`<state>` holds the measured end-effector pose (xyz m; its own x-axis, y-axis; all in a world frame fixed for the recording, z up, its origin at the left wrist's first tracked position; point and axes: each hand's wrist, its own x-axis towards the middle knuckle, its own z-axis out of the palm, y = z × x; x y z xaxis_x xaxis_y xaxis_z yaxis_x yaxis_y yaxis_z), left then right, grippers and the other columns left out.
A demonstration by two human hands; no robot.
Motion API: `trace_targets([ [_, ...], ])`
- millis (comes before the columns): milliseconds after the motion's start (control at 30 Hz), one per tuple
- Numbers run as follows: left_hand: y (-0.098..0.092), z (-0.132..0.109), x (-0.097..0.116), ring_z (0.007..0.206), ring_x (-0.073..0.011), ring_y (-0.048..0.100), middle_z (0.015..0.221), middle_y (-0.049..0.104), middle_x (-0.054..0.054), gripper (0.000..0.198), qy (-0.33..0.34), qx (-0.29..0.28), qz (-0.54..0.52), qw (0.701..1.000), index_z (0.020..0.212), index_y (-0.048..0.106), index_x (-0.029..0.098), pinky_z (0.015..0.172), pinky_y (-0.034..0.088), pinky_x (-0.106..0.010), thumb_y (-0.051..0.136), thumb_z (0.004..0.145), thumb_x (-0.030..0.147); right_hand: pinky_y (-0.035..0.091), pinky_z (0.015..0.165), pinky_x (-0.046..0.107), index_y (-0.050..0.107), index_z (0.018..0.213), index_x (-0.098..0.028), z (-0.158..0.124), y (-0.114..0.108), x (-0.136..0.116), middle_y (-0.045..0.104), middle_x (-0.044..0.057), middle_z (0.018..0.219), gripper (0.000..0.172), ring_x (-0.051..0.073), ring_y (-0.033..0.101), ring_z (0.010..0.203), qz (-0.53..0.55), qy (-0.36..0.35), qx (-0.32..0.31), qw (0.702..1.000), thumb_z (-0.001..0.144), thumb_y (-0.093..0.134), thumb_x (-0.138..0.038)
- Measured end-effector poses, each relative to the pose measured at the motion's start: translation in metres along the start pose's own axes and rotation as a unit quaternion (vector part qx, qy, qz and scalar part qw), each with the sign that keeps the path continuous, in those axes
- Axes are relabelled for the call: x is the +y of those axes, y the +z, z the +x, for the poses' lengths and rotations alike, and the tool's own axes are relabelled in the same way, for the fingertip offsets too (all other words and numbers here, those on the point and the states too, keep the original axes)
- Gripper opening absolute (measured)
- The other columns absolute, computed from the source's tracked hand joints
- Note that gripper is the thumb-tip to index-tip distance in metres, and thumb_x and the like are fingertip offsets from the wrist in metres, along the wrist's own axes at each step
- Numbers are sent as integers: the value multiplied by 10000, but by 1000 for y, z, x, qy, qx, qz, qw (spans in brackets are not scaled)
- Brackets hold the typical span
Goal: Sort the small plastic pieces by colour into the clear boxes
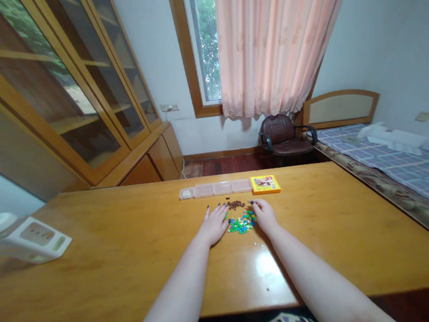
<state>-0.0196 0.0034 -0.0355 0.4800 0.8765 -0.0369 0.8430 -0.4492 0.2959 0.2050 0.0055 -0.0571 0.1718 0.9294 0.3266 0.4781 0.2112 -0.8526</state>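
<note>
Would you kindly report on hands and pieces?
Left hand spread; right hand opposite, curled. Between: green-blue pile, brown pile beyond. Yellow box, plastic tray behind, not obstructing.

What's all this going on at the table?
A person is sorting through small pieces by hand on a wooden table. The left hand is spread palm down beside the pieces; the right hand is curled at their other side, though whether it pinches one is too small to tell. Brown pieces lie grouped beyond the mostly green and blue ones. Behind them sit a divided see-through tray and a yellow box.
</note>
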Motion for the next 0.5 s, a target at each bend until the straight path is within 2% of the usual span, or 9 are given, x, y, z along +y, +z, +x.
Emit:
trace_targets([
  [67, -1, -4, -1, 1392, -208, 212, 1499, 280, -49, 529, -2, -6, -2, 1000, 1422, 292, 252, 1133, 48, -518, 324, 919, 413, 464, 857, 378, 682, 906, -152, 3, -1, 6, 689, 120, 969, 344, 234, 622, 948, 58, 46, 10, 997, 832, 443, -388],
  [167, -1, -10, -4, 1390, -214, 216, 1501, 276, -52, 522, 0, -15, -1, 1000, 1410, 319, 254, 1134, 73, -511, 340, 914, 415, 485, 805, 350, 661, 972, -140, 8, -3, 14, 697, 107, 921, 363, 214, 642, 866, 108, 72, -2, 992, 814, 445, -385],
  [300, -1, -15, -6, 1376, -222, 250, 1485, 313, -82, 532, 0, 4, 7, 1000, 1410, 325, 216, 1135, 115, -497, 354, 911, 401, 485, 756, 320, 651, 982, -129, 12, -9, 18, 694, 75, 849, 352, 189, 629, 784, 84, 83, -33, 992, 770, 408, -271],
  [400, 0, -15, 1, 1370, -230, 257, 1484, 313, -81, 525, 36, 32, 18, 999, 1400, 344, 233, 1137, 119, -494, 386, 904, 399, 451, 829, 313, 684, 886, -142, 13, -19, 10, 693, 77, 898, 330, 189, 607, 871, -3, 29, -114, 993, 711, 404, -161],
  [500, 4, -13, 15, 1362, -230, 271, 1477, 330, -51, 517, 106, 31, 26, 994, 1389, 355, 296, 1137, 130, -490, 424, 891, 414, 380, 929, 336, 717, 906, -180, 12, -28, -5, 679, 70, 1037, 357, 198, 556, 987, -121, -80, -211, 967, 703, 431, -113],
])
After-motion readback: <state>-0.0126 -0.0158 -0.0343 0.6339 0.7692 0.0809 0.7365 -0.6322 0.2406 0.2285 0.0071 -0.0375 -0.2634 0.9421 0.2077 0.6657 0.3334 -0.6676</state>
